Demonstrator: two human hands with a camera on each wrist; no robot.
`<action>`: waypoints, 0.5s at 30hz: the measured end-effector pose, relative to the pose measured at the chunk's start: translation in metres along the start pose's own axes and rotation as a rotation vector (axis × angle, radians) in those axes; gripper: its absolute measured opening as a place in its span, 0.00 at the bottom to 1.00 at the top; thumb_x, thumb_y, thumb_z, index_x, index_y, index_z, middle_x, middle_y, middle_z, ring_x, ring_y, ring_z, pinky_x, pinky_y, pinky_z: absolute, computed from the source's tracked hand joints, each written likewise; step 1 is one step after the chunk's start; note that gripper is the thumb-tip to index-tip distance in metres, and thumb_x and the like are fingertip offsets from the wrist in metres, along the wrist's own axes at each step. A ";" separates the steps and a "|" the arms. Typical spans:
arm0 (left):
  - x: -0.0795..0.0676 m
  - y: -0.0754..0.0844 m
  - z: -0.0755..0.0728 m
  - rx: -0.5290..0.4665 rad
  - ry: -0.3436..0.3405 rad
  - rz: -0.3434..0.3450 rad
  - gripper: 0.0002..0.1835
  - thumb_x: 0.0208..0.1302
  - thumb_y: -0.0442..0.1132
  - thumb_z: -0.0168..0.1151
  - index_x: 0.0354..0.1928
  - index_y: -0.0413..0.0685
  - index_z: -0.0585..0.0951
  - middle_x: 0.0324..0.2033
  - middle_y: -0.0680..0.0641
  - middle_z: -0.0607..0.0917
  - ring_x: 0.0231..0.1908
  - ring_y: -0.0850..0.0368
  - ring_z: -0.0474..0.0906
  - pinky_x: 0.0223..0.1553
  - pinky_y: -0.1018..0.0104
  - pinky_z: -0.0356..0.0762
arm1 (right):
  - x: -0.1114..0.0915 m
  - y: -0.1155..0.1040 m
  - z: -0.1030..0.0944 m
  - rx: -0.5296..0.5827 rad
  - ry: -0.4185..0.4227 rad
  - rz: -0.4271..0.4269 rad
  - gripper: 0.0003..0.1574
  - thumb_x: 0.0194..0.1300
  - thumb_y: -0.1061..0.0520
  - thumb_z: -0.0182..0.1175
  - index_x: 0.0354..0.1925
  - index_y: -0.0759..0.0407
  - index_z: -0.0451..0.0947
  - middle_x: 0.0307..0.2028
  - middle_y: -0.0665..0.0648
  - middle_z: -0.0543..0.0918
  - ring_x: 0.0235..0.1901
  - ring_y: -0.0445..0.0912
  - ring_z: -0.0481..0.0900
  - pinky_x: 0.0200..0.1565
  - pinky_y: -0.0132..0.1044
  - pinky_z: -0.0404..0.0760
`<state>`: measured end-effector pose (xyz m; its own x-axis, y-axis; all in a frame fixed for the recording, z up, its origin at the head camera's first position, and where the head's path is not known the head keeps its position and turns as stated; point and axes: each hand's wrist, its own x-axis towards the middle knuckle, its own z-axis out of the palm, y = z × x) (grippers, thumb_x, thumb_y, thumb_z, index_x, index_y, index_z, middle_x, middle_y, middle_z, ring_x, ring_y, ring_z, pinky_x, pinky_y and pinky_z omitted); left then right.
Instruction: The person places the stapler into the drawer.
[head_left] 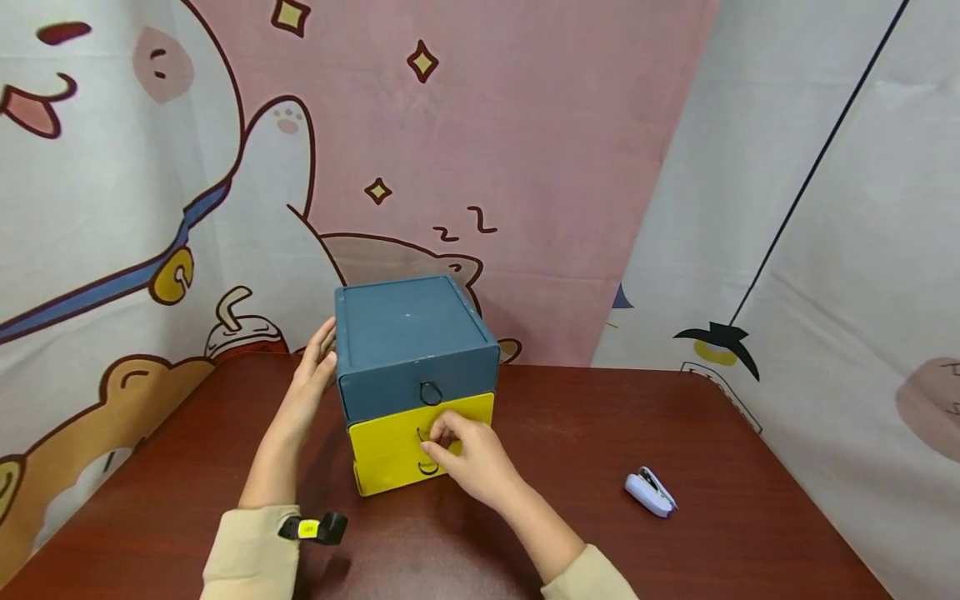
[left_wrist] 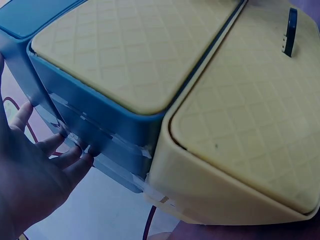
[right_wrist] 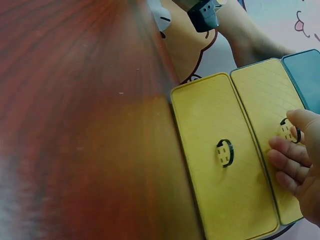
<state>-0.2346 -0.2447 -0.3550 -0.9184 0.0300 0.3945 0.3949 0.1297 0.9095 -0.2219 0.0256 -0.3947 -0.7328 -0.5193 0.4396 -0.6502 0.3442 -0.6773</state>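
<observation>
A small stacked drawer box (head_left: 416,329) stands on the table, with a blue top tier above two yellow drawer fronts. My right hand (head_left: 476,458) is at the upper yellow drawer front (right_wrist: 265,95). Its thumb and index finger pinch the small black loop handle (right_wrist: 297,135), while the other fingers lie loosely against the front. Flat along the box's blue left side rests my left hand (head_left: 309,379), fingers extended; in the left wrist view its fingertips touch the blue side wall (left_wrist: 110,130). The lower yellow front (right_wrist: 215,185) carries its own black handle (right_wrist: 229,152).
A pale lavender stapler (head_left: 651,492) lies on the reddish-brown table (head_left: 585,433), right of the box. Behind the table hangs a printed cartoon cloth (head_left: 540,167). A black device with a yellow label (head_left: 309,528) is worn on the left wrist.
</observation>
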 end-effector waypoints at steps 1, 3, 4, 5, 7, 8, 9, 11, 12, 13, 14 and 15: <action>0.000 0.000 0.000 0.001 -0.001 -0.001 0.32 0.75 0.50 0.41 0.76 0.61 0.45 0.74 0.47 0.44 0.72 0.47 0.41 0.66 0.39 0.42 | -0.002 0.001 0.001 0.009 0.006 0.007 0.09 0.64 0.54 0.64 0.38 0.51 0.73 0.32 0.43 0.77 0.34 0.38 0.76 0.40 0.43 0.79; 0.000 0.000 0.000 0.003 -0.001 -0.002 0.32 0.75 0.49 0.41 0.76 0.61 0.45 0.74 0.47 0.44 0.72 0.46 0.41 0.66 0.39 0.43 | -0.007 0.004 0.002 0.029 0.022 0.019 0.12 0.63 0.55 0.65 0.40 0.52 0.70 0.32 0.44 0.76 0.34 0.38 0.76 0.40 0.42 0.79; 0.000 0.000 0.000 0.002 -0.001 0.000 0.32 0.75 0.49 0.41 0.76 0.61 0.45 0.74 0.47 0.44 0.72 0.46 0.41 0.66 0.39 0.43 | -0.009 0.006 0.003 0.037 0.027 0.027 0.14 0.63 0.55 0.65 0.40 0.52 0.69 0.32 0.44 0.76 0.33 0.38 0.76 0.39 0.41 0.79; 0.000 0.001 0.000 0.003 0.000 0.000 0.32 0.75 0.49 0.41 0.76 0.61 0.46 0.74 0.47 0.44 0.72 0.46 0.41 0.66 0.40 0.43 | -0.012 0.008 0.004 0.040 0.034 0.033 0.15 0.62 0.56 0.66 0.40 0.53 0.68 0.31 0.44 0.76 0.32 0.39 0.75 0.37 0.40 0.79; 0.000 0.001 0.000 0.001 0.000 0.000 0.32 0.75 0.49 0.41 0.76 0.61 0.46 0.74 0.47 0.44 0.72 0.46 0.42 0.66 0.40 0.43 | -0.016 0.012 0.005 0.037 0.026 0.057 0.15 0.61 0.55 0.67 0.38 0.53 0.68 0.30 0.44 0.75 0.29 0.38 0.74 0.33 0.36 0.78; 0.000 0.001 0.000 0.002 0.001 0.001 0.32 0.75 0.49 0.41 0.76 0.61 0.46 0.74 0.47 0.44 0.71 0.46 0.42 0.66 0.40 0.43 | -0.018 0.014 0.005 0.031 0.013 0.068 0.15 0.61 0.55 0.67 0.37 0.53 0.69 0.29 0.45 0.75 0.28 0.39 0.74 0.32 0.35 0.77; 0.000 0.002 0.000 0.002 0.002 0.001 0.32 0.75 0.49 0.42 0.76 0.61 0.46 0.74 0.47 0.45 0.71 0.46 0.42 0.66 0.40 0.43 | -0.018 0.017 0.006 0.025 -0.007 0.080 0.14 0.60 0.55 0.68 0.37 0.54 0.71 0.30 0.45 0.76 0.27 0.39 0.73 0.31 0.34 0.76; 0.000 0.002 0.000 0.001 0.001 0.002 0.32 0.75 0.49 0.41 0.76 0.61 0.46 0.74 0.47 0.44 0.72 0.46 0.41 0.66 0.40 0.43 | -0.019 0.021 0.008 0.011 -0.061 0.105 0.12 0.60 0.54 0.68 0.38 0.54 0.75 0.31 0.46 0.77 0.27 0.39 0.72 0.30 0.32 0.75; 0.000 0.001 0.000 0.001 0.000 0.003 0.32 0.75 0.49 0.41 0.76 0.61 0.46 0.74 0.47 0.44 0.72 0.46 0.41 0.66 0.39 0.43 | -0.020 0.023 0.010 0.005 -0.094 0.121 0.11 0.60 0.53 0.68 0.39 0.54 0.77 0.32 0.46 0.78 0.27 0.38 0.72 0.30 0.32 0.74; 0.000 0.001 0.000 0.001 0.000 0.004 0.32 0.75 0.49 0.41 0.76 0.61 0.46 0.74 0.47 0.44 0.72 0.46 0.41 0.66 0.39 0.43 | -0.020 0.025 0.011 -0.003 -0.124 0.137 0.11 0.59 0.52 0.68 0.40 0.53 0.79 0.32 0.46 0.79 0.28 0.38 0.72 0.30 0.32 0.74; 0.000 0.001 0.000 0.001 0.000 0.005 0.32 0.75 0.49 0.41 0.76 0.61 0.46 0.74 0.47 0.45 0.72 0.46 0.41 0.66 0.39 0.43 | -0.020 0.026 0.013 -0.012 -0.147 0.143 0.11 0.59 0.52 0.68 0.40 0.53 0.81 0.33 0.46 0.80 0.28 0.38 0.72 0.31 0.32 0.74; 0.000 0.000 0.000 -0.001 0.000 0.005 0.32 0.75 0.49 0.41 0.76 0.61 0.46 0.74 0.47 0.45 0.71 0.46 0.42 0.66 0.40 0.43 | -0.020 0.028 0.014 -0.021 -0.169 0.148 0.11 0.59 0.52 0.69 0.40 0.53 0.82 0.33 0.46 0.80 0.28 0.37 0.72 0.31 0.31 0.74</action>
<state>-0.2343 -0.2450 -0.3547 -0.9165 0.0307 0.3987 0.3992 0.1291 0.9077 -0.2225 0.0341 -0.4305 -0.7777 -0.5852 0.2297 -0.5433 0.4418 -0.7139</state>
